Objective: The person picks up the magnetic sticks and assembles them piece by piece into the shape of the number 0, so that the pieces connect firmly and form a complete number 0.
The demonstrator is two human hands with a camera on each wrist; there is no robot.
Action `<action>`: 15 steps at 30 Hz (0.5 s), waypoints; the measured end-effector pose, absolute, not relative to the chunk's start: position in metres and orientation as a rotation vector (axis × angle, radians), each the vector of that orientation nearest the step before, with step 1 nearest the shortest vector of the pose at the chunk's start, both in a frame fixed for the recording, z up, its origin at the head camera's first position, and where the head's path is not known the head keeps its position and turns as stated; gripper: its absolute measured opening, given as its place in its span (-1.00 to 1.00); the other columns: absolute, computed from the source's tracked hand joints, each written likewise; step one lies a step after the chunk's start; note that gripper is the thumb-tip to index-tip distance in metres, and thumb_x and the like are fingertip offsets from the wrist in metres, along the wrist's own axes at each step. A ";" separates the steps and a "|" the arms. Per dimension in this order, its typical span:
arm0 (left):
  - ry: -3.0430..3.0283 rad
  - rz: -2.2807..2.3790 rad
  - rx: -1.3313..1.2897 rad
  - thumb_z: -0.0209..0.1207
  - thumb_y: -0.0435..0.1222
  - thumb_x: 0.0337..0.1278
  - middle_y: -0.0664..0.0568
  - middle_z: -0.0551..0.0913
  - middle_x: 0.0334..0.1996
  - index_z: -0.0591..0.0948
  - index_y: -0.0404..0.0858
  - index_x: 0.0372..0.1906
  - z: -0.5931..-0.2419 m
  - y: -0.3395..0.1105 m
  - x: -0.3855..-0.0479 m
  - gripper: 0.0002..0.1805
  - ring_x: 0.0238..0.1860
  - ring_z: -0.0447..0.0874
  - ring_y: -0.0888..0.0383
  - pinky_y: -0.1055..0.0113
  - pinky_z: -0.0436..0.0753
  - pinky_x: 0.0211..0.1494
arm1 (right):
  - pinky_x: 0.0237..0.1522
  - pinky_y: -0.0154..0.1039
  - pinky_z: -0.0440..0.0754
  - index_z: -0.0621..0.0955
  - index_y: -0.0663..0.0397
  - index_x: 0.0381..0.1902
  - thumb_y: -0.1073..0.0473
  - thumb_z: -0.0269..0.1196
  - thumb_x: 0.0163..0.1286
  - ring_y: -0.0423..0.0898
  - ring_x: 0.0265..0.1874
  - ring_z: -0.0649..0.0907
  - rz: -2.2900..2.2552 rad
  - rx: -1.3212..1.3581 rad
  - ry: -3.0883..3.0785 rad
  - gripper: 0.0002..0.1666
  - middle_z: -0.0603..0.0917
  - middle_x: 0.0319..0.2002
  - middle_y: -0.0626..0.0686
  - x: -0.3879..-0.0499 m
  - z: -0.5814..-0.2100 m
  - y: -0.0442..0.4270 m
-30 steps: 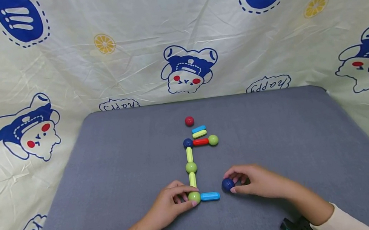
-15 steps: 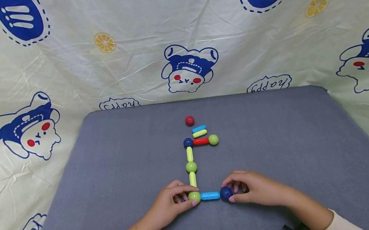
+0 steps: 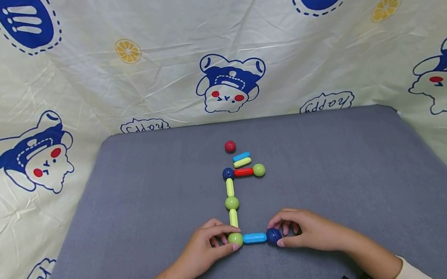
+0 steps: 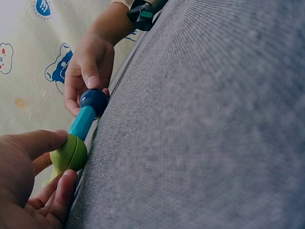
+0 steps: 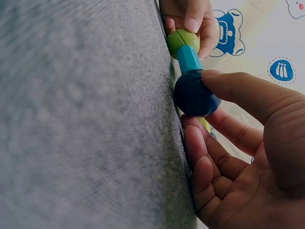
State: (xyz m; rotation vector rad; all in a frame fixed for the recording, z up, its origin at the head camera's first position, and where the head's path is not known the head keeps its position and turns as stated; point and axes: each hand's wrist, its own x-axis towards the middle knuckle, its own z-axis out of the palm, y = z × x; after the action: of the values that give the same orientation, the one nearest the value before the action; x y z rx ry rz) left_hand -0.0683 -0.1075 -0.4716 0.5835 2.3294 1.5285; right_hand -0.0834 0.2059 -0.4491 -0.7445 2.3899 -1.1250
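Near blue ball (image 3: 273,237), pinched by R hand (image 3: 310,229), moved left to touch blue stick (image 3: 254,238); L hand (image 3: 207,247) pinches near green ball (image 3: 236,239); w/ uneven push, we may skew stick.

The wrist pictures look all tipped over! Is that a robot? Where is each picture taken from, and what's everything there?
No robot: these are a person's two bare hands. The wide picture is taken from the person's head, looking forward and down. The two close ones are taken from the wrists, so they look sideways. The left hand pinches a green ball; the right hand pinches a dark blue ball. A blue rod lies between them. Farther off on the gray tabletop are more pieces, like a red rod and a red ball.
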 end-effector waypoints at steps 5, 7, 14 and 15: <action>2.336 1.517 0.583 0.42 -0.10 0.17 0.10 0.59 -0.27 0.76 0.01 0.01 -0.471 -0.108 -0.068 -0.70 -0.27 0.55 0.30 0.47 0.57 -0.24 | -0.26 -0.39 0.54 0.64 -0.35 0.04 -0.10 0.39 0.34 -0.28 -0.26 0.58 -1.126 -0.725 2.377 -0.67 0.60 -0.22 -0.21 -0.083 -0.450 0.206; 2.336 1.514 0.586 0.42 -0.10 0.16 0.09 0.59 -0.27 0.76 0.01 0.01 -0.471 -0.108 -0.067 -0.70 -0.28 0.54 0.33 0.47 0.57 -0.25 | -0.26 -0.39 0.54 0.64 -0.35 0.04 -0.11 0.39 0.34 -0.27 -0.26 0.58 -1.127 -0.715 2.369 -0.67 0.60 -0.22 -0.20 -0.082 -0.451 0.206; 2.331 1.525 0.592 0.41 -0.13 0.17 0.07 0.59 -0.28 0.76 -0.02 0.01 -0.469 -0.108 -0.068 -0.70 -0.29 0.53 0.35 0.47 0.57 -0.26 | -0.26 -0.37 0.53 0.64 -0.28 0.05 -0.10 0.39 0.34 -0.25 -0.25 0.58 -1.162 -0.702 2.336 -0.66 0.61 -0.21 -0.16 -0.082 -0.449 0.206; 2.331 1.523 0.588 0.42 -0.12 0.17 0.09 0.59 -0.28 0.76 -0.01 0.01 -0.468 -0.108 -0.068 -0.70 -0.29 0.53 0.35 0.47 0.57 -0.25 | -0.27 -0.36 0.53 0.64 -0.27 0.05 -0.09 0.39 0.34 -0.24 -0.25 0.58 -1.168 -0.704 2.332 -0.65 0.61 -0.21 -0.15 -0.082 -0.449 0.206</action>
State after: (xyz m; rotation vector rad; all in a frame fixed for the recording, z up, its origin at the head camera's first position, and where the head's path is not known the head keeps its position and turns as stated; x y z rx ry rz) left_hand -0.0676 -0.1079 -0.4683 0.5878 2.3307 1.5228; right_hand -0.0820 0.2064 -0.4489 -0.7036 2.3317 -1.1682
